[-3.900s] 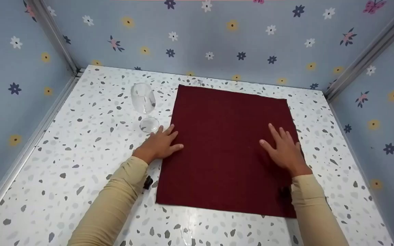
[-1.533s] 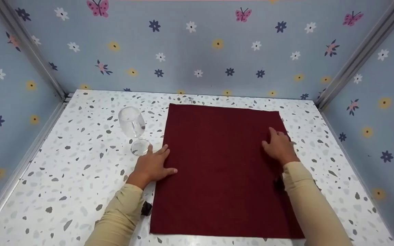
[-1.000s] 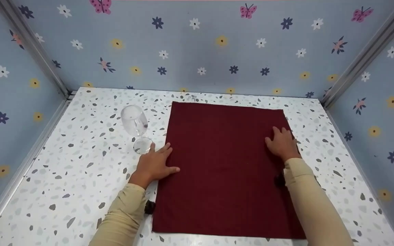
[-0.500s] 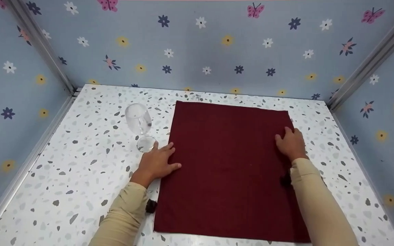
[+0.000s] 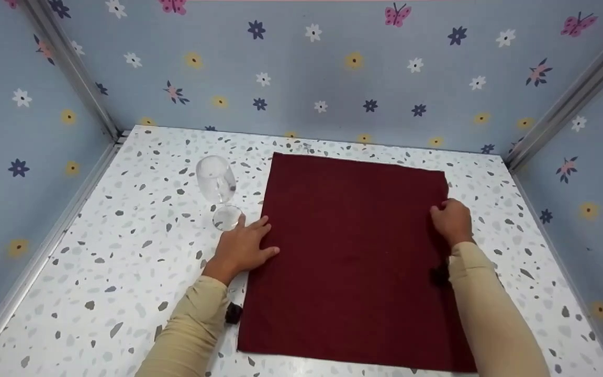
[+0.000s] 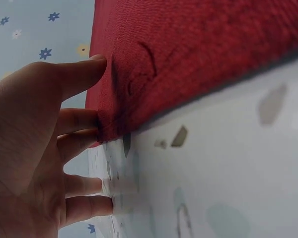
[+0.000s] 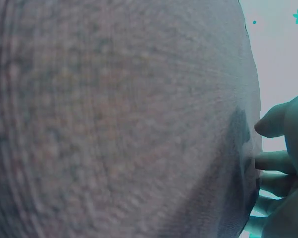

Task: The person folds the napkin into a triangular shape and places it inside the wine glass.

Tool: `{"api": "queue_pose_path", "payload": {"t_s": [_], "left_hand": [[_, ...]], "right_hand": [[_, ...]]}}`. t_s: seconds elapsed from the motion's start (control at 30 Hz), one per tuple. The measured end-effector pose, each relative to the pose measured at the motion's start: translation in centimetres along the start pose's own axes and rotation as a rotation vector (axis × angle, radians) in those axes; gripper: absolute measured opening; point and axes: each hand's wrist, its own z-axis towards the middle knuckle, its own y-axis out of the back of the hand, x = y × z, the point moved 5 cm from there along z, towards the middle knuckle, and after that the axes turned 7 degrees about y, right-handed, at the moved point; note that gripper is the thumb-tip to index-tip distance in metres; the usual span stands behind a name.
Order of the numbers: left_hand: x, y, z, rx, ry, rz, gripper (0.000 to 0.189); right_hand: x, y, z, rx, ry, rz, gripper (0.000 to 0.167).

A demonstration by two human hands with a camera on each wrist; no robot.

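A dark red cloth (image 5: 354, 251) lies spread flat on the speckled table. My left hand (image 5: 241, 248) rests at its left edge with fingers spread; in the left wrist view the thumb (image 6: 84, 74) is over the cloth and two fingertips reach the table. At the cloth's right edge my right hand (image 5: 452, 222) has its fingers curled at the border, thumb on the near side. The right wrist view shows that hand (image 7: 283, 163) at the edge of the cloth (image 7: 139, 119), some fingertips hidden. A clear stemmed glass (image 5: 215, 180) stands just beyond the left fingers.
The glass's round foot (image 5: 227, 217) is right at the left index fingertip. White terrazzo-patterned table (image 5: 97, 251) surrounds the cloth. Blue floral panels (image 5: 306, 68) enclose the back and both sides. Small black devices sit at both wrists.
My right hand has slid right from lying on the cloth to its right edge, and its fingers have curled there. The left hand keeps its place at the left edge. The camera view has shifted.
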Motion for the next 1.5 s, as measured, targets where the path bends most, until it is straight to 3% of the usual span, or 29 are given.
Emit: {"api": "queue_pose_path", "payload": {"t_s": [0.17,0.4,0.5,0.6,0.9,1.13,1.33,1.5], "left_hand": [[0.3,-0.2,-0.2,0.000,0.007,-0.013,0.065],[0.3,-0.6,-0.3,0.008,0.011,-0.016,0.065],[0.0,-0.7,-0.2,-0.001,-0.001,-0.019,0.064],[-0.1,-0.8,-0.2,-0.013,-0.009,-0.016,0.064],[0.1,-0.7,-0.6,-0.029,0.011,-0.023,0.063],[0.0,-0.4,-0.3,-0.003,0.019,-0.014,0.064],[0.1,-0.3,-0.3,-0.010,0.028,-0.016,0.064],[0.2,-0.2,-0.2,-0.022,0.024,-0.014,0.064]], "right_hand": [[0.0,-0.2,-0.3,-0.052,0.016,0.064,0.045],[0.0,0.7,-0.5,-0.267,-0.017,0.189,0.036],[0.3,1.5,-0.4,-0.324,-0.022,0.217,0.031],[0.6,1.7,-0.2,-0.307,-0.039,0.229,0.031],[1.3,0.7,0.1,-0.140,-0.125,0.261,0.051],[1.9,0.6,0.1,-0.058,-0.134,0.234,0.040],[2.0,0.6,0.3,-0.089,-0.132,0.262,0.033],[2.4,0.8,0.5,-0.247,-0.033,0.282,0.031]]}}
